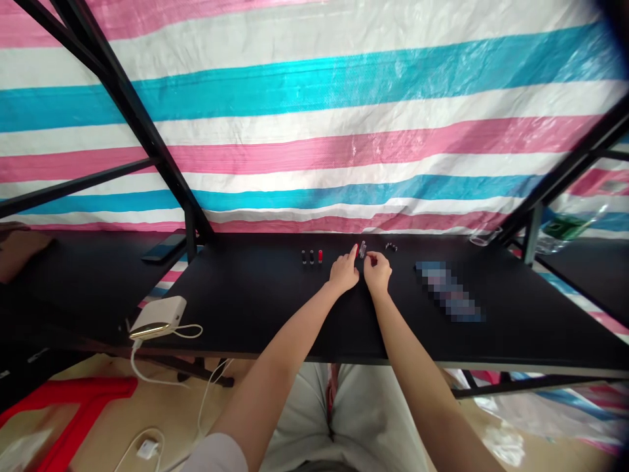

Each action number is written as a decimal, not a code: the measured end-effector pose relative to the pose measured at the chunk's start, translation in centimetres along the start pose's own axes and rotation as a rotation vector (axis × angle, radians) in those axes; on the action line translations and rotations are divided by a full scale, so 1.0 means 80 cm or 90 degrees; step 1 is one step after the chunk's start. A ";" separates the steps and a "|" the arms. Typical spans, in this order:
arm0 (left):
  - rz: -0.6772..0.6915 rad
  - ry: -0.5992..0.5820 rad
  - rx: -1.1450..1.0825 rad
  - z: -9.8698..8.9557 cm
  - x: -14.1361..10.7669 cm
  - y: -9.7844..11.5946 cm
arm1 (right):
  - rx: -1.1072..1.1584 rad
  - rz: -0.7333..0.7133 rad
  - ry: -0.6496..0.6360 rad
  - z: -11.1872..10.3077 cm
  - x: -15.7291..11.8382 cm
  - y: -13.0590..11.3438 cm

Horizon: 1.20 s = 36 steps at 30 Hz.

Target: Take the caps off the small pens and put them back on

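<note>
My left hand (344,271) rests over the middle of the black table (255,308), index finger stretched forward beside a small red piece (357,249). Just right of it, my right hand (378,271) has thumb and index finger bent toward each other; anything between the tips is too small to make out. Clear small pieces (362,250) lie just beyond the fingertips. To the left stand two black tubes (311,257) and a red tube (320,256) in a row. Small dark and silvery pieces (391,247) lie right of my right hand.
A pixelated flat object (449,292) lies on the right. A white box (160,314) with a cable sits at the left front corner. A dark phone-like slab (164,247) is on the left table. Black metal bars (132,105) slant up at both sides before striped sheeting.
</note>
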<state>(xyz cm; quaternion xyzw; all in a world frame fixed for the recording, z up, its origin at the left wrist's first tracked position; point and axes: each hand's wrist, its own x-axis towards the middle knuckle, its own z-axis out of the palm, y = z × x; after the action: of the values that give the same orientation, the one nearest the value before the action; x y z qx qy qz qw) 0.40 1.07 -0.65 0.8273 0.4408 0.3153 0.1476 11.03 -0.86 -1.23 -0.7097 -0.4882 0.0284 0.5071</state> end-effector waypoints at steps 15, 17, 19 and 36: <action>-0.092 0.114 0.022 0.006 0.003 -0.004 | -0.168 -0.052 -0.103 0.013 -0.008 0.013; -0.116 0.134 -0.022 0.001 -0.012 -0.008 | -0.192 -0.060 -0.127 0.015 -0.010 0.015; -0.145 0.141 -0.084 -0.005 -0.028 -0.014 | -0.212 -0.062 -0.157 0.017 -0.010 0.016; -0.278 0.267 -0.481 -0.054 -0.099 -0.017 | -0.239 -0.089 -0.230 0.003 -0.028 -0.001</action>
<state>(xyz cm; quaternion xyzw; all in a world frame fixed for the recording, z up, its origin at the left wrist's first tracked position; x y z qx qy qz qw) -6.52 -4.80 -1.19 0.5224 0.4791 0.5749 0.4087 9.67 -2.33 -2.29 -0.7395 -0.6152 0.0288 0.2718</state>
